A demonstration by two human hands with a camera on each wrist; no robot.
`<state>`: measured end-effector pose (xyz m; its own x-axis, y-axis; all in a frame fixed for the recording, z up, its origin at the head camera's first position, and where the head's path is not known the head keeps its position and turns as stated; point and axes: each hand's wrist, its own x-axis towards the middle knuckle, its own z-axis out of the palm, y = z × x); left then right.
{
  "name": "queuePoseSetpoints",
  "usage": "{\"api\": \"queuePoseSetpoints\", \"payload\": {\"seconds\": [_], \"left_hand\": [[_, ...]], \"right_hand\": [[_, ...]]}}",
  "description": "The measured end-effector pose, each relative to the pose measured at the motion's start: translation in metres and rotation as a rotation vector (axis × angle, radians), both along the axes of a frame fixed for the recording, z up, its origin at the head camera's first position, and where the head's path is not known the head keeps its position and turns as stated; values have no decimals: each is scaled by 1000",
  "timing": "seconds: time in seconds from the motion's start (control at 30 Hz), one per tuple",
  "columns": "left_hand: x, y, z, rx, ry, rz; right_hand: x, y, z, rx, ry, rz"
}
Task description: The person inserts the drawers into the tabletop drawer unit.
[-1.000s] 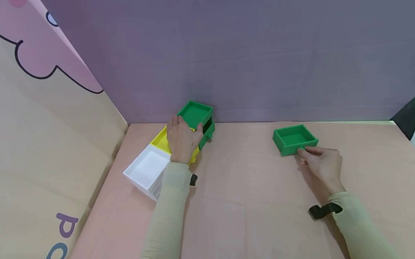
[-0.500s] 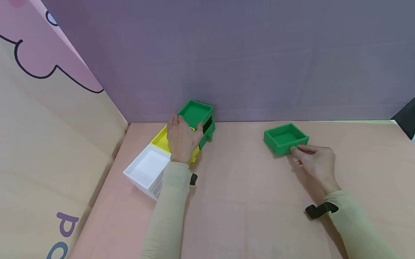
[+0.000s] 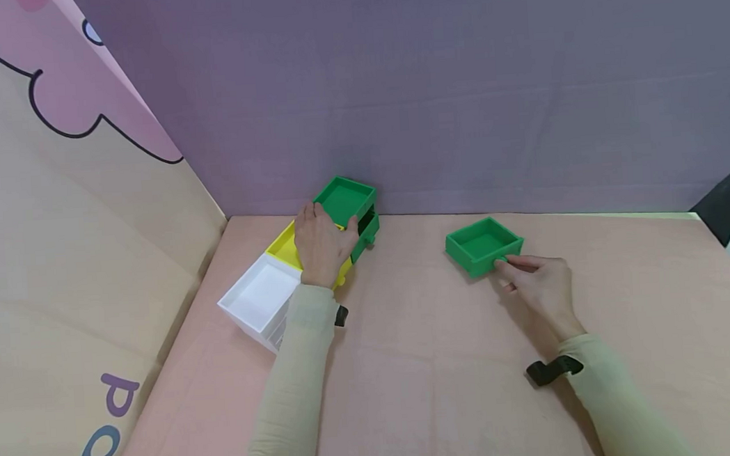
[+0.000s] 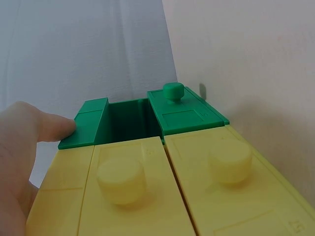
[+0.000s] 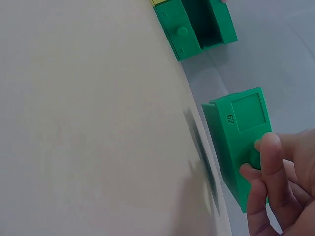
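In the head view, a row of small drawer units stands at the left: a white unit point(image 3: 261, 293), a yellow unit point(image 3: 283, 247) and a green unit point(image 3: 343, 200). My left hand point(image 3: 324, 248) grips across the yellow and green units. Its thumb point(image 4: 56, 129) presses the green front above a dark open slot point(image 4: 129, 120); the fingertips are hidden behind the far edge. To the right, my right hand point(image 3: 541, 287) pinches the knob of an empty green drawer point(image 3: 482, 245). The drawer front bears a number and hangs close over the table.
A pink cloth point(image 3: 424, 378) covers the table. Behind it rises a purple-grey cloth wall point(image 3: 432, 98), and a printed panel point(image 3: 89, 224) stands along the left side. The lower green drawer, with a round knob point(image 4: 173, 92), sits in its unit below the slot.
My right hand has carried the green drawer leftward, nearer to the green unit, and the drawer has turned slightly. My left hand and the drawer units have stayed in place.
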<state>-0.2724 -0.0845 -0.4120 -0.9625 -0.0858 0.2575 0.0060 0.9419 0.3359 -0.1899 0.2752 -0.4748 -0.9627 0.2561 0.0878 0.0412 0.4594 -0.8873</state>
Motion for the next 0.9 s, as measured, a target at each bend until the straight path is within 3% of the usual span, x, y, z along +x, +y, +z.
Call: {"api": "queuePoseSetpoints", "payload": {"seconds": [0.57, 0.9], "left_hand": [[2, 0, -1, -2, 16, -2], [2, -1, 0, 9, 14, 7]], "right_hand": [[-12, -31, 6, 1, 10, 61], [-24, -53, 9, -63, 33, 105]]}}
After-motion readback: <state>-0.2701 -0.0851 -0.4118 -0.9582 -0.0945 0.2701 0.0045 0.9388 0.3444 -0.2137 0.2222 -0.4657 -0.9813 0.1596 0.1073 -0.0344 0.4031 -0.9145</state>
